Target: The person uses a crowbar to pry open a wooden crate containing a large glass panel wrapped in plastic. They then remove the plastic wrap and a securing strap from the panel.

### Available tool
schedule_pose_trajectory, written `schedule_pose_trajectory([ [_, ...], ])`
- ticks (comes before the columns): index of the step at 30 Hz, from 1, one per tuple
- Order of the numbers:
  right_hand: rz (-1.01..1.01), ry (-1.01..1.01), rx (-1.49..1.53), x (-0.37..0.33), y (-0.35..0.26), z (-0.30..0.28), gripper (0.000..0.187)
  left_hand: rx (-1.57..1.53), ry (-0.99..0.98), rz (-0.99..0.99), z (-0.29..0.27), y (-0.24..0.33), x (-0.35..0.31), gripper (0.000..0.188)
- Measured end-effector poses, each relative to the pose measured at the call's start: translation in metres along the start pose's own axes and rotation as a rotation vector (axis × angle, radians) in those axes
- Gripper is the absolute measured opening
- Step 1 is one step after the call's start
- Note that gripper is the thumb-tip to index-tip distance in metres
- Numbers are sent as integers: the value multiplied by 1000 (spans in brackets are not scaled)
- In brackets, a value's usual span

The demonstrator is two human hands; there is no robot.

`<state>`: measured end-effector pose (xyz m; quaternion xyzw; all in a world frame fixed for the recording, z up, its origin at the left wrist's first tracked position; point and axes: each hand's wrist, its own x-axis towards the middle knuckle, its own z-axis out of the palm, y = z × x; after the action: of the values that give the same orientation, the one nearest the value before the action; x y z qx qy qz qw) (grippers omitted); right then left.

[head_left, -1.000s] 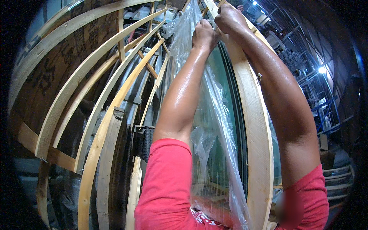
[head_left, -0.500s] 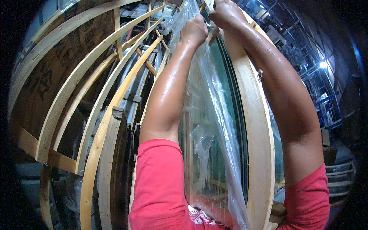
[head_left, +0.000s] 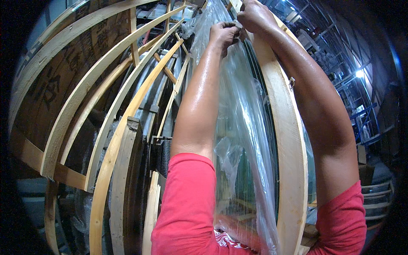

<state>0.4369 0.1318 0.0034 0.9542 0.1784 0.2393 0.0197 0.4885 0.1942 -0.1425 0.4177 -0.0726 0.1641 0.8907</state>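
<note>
Clear plastic film [head_left: 250, 127] hangs in long creases over a greenish glass sheet [head_left: 238, 178]. Both my arms reach up and away. My left hand [head_left: 224, 36] is closed, thumb and fingers pinching the film's edge near the top. Close to its right, my right hand [head_left: 255, 17] is curled at the upper end of a pale wooden board [head_left: 287, 140]. What its fingers grip is hidden behind the hand. The board runs upright along the right side of the glass, and a dark edge strip shows between them in places.
To the left stand several long wooden slats [head_left: 112, 144] and a thicker timber post [head_left: 125, 182], with a dark marked panel [head_left: 55, 80] behind. Cluttered racks and a blue frame [head_left: 363, 117] stand at the right. A bright lamp [head_left: 359, 73] shines there.
My left hand has moved right and slightly down, closer to the right hand, its fist loosened into a pinch. The film has shifted right, covering more of the dark edge strip.
</note>
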Motion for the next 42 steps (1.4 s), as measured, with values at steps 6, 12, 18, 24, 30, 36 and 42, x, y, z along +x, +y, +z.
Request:
schedule_pose_trajectory([
  [6,2,-12,45,-1,3,0,32,1007,230,291,-16,3,-11,29],
  [12,39,-27,26,-2,-3,-4,32,1327,153,331,-20,10,-16,29],
  [18,16,-18,35,-3,-3,-5,35,275,226,-96,-12,6,-18,22],
  [24,-128,59,64,15,16,20,35,1366,298,507,-21,7,-35,27],
  [30,186,235,641,32,57,54,35,1516,258,474,-21,17,-35,26],
  [36,246,-10,137,33,71,57,38,801,173,174,-24,23,-27,32],
  [42,188,-199,866,2,97,89,36,1630,207,428,-21,15,-35,29],
])
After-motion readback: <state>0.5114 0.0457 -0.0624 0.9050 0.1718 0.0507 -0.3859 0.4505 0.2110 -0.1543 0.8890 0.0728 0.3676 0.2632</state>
